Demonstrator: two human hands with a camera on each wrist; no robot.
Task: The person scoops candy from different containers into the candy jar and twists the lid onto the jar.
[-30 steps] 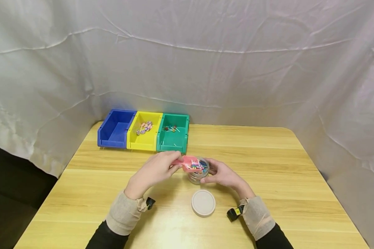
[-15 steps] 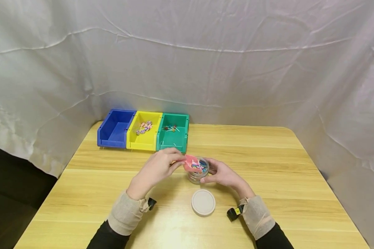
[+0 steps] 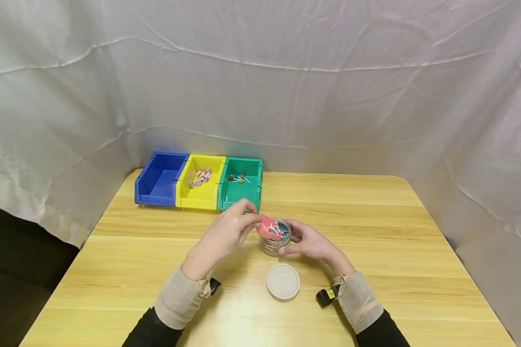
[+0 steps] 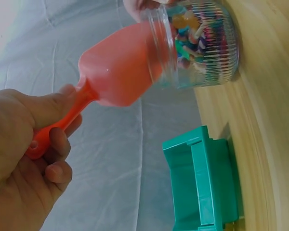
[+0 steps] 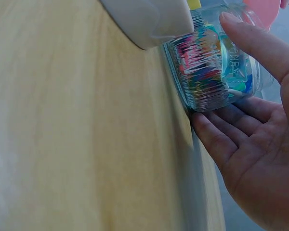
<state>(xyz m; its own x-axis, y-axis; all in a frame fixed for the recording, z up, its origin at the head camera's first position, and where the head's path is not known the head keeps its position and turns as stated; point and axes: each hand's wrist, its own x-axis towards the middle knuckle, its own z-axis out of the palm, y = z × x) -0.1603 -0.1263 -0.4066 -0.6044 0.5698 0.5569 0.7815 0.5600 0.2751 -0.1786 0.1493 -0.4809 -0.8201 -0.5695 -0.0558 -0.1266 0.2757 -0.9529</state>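
Note:
My left hand (image 3: 223, 236) pinches the handle of a small pink scoop (image 4: 120, 67), its bowl tilted down at the mouth of a glass jar (image 4: 202, 79). Tiny lollipops (image 3: 273, 230) lie in the scoop and at the jar's opening. Through the ribbed glass, more colourful candies (image 5: 197, 57) show in the jar, which stands upright on the table. My right hand (image 3: 310, 245) holds the jar from the right, thumb on the near side and fingers on the far side. In the left wrist view the scoop's lip is inside the jar's rim.
A round pale lid (image 3: 283, 282) lies on the wooden table (image 3: 395, 231) in front of the jar. Behind to the left stand a blue bin (image 3: 156, 198), a yellow bin (image 3: 197, 203) with small lollipops, and a green bin (image 3: 253, 193) with several more. Grey cloth (image 3: 286, 106) hangs behind.
My left hand has risen slightly and shifted right, tipping the scoop more steeply over the jar; candies have slid toward its lip. My right hand and the jar stay put.

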